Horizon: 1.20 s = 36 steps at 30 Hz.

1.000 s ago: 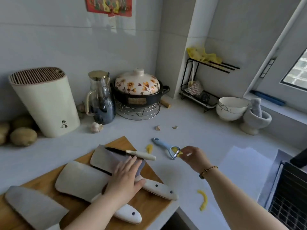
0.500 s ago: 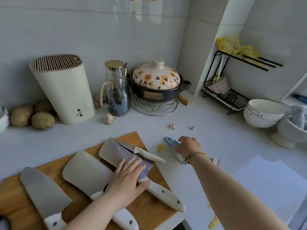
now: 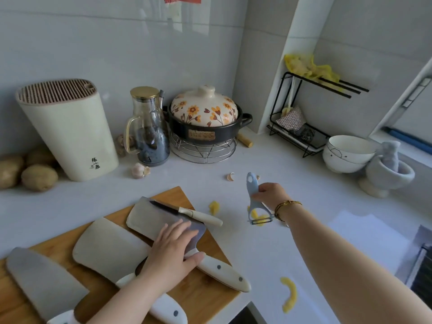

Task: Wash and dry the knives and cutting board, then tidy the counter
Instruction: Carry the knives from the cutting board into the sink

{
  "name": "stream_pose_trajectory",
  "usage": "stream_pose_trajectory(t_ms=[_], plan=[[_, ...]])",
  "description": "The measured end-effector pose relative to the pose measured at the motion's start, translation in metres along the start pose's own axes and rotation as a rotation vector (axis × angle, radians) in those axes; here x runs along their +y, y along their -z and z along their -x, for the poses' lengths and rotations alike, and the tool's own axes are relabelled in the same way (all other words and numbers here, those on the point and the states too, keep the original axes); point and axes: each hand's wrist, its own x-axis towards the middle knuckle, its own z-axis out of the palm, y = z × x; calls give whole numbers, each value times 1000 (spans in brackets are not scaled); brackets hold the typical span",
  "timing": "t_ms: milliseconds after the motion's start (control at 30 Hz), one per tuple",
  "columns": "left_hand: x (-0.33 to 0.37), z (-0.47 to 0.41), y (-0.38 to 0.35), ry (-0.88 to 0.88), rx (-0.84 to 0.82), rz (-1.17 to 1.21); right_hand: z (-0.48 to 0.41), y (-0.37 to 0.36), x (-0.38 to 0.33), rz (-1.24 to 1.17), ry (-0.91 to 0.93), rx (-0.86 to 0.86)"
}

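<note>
- On the wooden cutting board [image 3: 210, 298] at the counter's [image 3: 292, 249] near edge: four knives [image 3: 109, 249], broad matte steel blades, smooth white riveted handles.
- Left hand [image 3: 171, 251] flat, fingers straight, pressing on the upper cleaver [image 3: 149, 216].
- Right hand [image 3: 272, 195] pinching a slim blue plastic peeler [image 3: 253, 190], held upright, soft yellow peel [image 3: 258, 217] caught in its blade.
- Likely step: gathering tools, no sign of washing yet.
- Next: place peeler with the knives, then lift by handles, blades turned away.

Matt metal cleaver [image 3: 149, 218] on a wooden cutting board [image 3: 205, 298]; smooth blue plastic peeler [image 3: 253, 195]; glossy wall tiles [image 3: 117, 43].
</note>
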Motion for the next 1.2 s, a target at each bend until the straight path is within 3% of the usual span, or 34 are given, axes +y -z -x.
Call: stream_pose_trajectory(t_ms=[133,300,500,767,967,1200], plan=[[23,-3,-3,-125,148,226,25,23,8,-268,-40,18],[64,-7,-21,-334,124,369,65,47,34,-615,-58,147],[126,1,-53,-547,97,349,146,85,97,-571,-115,348],[232,47,-122,-804,55,323,280,148,227,-806,-191,508],[331,96,-181,-784,-209,282,380,192,353,-988,-294,652],[419,119,-228,-715,-282,138,394,201,485,-1133,-567,750]])
